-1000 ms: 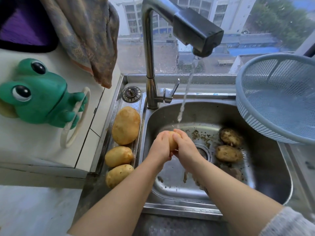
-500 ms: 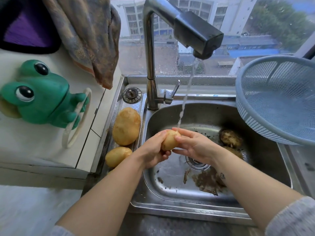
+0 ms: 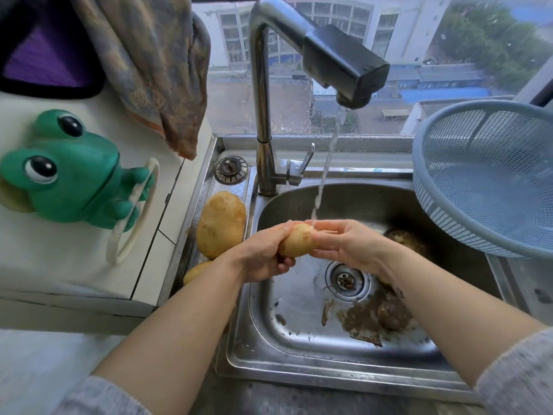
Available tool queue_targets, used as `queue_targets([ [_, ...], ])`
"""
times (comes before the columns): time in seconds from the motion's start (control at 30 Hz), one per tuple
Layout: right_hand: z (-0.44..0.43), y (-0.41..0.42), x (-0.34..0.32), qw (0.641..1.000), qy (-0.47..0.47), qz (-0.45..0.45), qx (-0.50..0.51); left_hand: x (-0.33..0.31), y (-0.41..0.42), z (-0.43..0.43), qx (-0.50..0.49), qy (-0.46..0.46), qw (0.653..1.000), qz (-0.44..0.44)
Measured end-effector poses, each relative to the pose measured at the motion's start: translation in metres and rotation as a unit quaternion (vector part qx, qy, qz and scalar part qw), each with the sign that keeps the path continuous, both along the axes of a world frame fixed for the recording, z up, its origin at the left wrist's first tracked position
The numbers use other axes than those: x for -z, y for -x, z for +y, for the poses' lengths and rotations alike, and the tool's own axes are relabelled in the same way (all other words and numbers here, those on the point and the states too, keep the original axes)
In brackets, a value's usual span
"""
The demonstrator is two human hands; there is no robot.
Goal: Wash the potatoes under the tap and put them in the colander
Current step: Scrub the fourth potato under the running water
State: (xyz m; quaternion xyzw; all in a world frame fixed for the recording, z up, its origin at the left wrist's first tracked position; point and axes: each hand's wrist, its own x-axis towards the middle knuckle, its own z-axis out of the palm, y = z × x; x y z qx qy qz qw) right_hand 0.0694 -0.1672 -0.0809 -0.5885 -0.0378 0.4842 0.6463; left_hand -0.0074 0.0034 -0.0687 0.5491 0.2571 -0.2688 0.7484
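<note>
Centre of frame: one potato is held over the sink, just under the tap. The water stream falls from the spout and lands on the potato's upper right end, where the fingers of both hands meet.

Left hand: clenched on the potato. Its fingers curl round the lower left half from beneath and its thumb lies along the top. The palm hides that end of the potato.

Right hand: grasping the same potato. Its fingers reach leftward and pinch the upper right end. The potato's middle shows pale and yellow between the two hands, tilted with its right end higher.

Colander: right edge of frame, tilted, its rim overhanging the sink's right side. It stands well apart from the held potato. Its visible inside holds no potatoes.

Other potatoes: a large potato lies on the ledge left of the sink, just beside the left hand. A small potato lies below it, partly hidden by the left forearm. A dirty potato lies in the sink behind the right hand.

Sink floor: the drain sits below the hands. Brown mud spreads lower right of it. Whether the lump within the mud is a potato cannot be told.

Left of frame: a green frog is fixed to the wall. A cloth hangs at upper left.
</note>
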Motion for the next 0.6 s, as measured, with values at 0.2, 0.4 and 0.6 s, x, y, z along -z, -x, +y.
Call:
queue_targets([
  [0.2,0.0077,-0.0008,-0.0048,0.991,0.069,-0.113,0.030,0.0025,-0.0064,-0.0049,-0.022,-0.028,0.999,0.002],
  [0.4,0.0022,-0.0004,-0.0010,0.997,0.040,-0.027,0.054,0.0004,-0.0032,-0.0086,0.007,-0.064,0.998,-0.024],
  [0.6,0.0018,0.0001,-0.0031,0.999,0.049,-0.019,0.007,0.0002,0.0007,-0.0065,0.002,-0.053,0.998,-0.014],
])
